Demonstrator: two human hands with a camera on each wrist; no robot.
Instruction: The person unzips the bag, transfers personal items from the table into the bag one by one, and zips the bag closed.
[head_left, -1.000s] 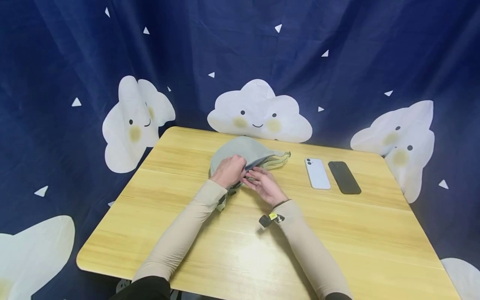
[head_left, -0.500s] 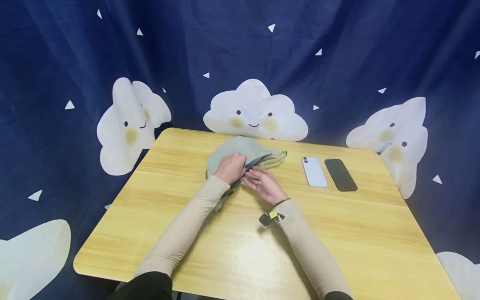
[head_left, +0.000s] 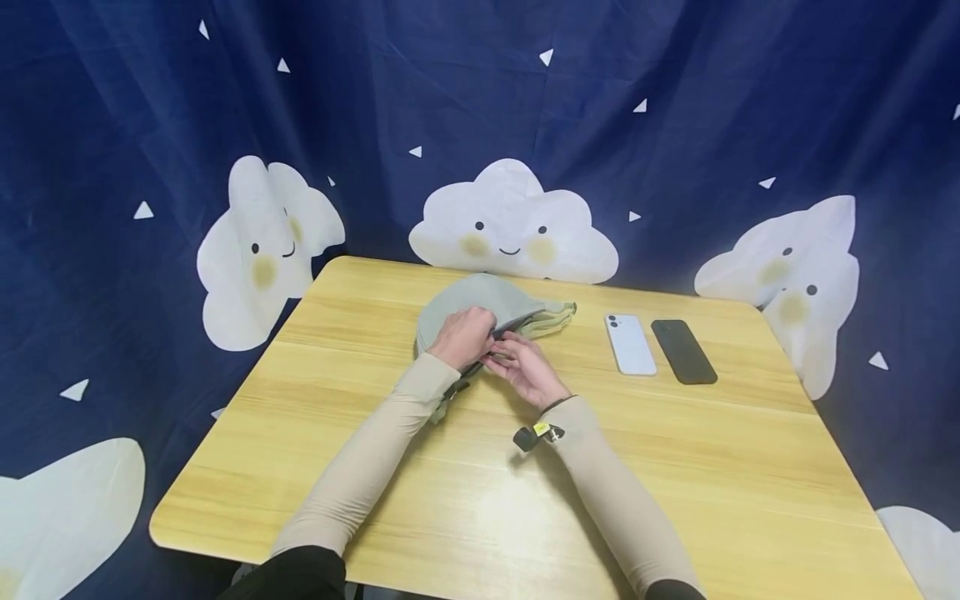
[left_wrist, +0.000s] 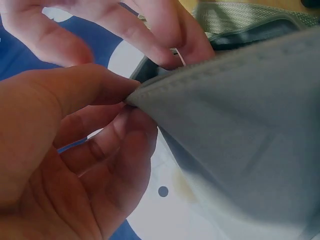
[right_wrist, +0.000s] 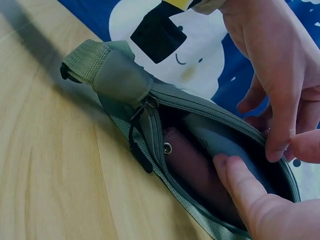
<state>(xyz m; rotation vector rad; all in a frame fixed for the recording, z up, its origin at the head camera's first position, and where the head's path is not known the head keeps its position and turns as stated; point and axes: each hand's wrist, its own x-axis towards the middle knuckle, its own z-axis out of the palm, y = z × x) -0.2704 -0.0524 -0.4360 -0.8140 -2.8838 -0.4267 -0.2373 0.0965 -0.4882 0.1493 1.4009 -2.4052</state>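
A grey-green zippered shoulder bag lies near the back middle of the table. My left hand pinches the edge of its mouth between thumb and fingers, as the left wrist view shows at the fabric's corner. The zip is undone and the mouth gapes. Fingers of my right hand reach into the mouth, extended, with two fingertips beside a dark reddish-brown item inside. A metal snap shows near that item. The rest of the bag's inside is in shadow.
Right of the bag, a light-coloured phone and a black phone lie on the wooden table. The bag's webbing strap is bunched at its right end. A blue cloud-patterned curtain hangs behind.
My right hand has shifted slightly left at the bag's mouth. The left hand keeps its pinch on the edge. The head view has swung a little; bag and phones stay in place.
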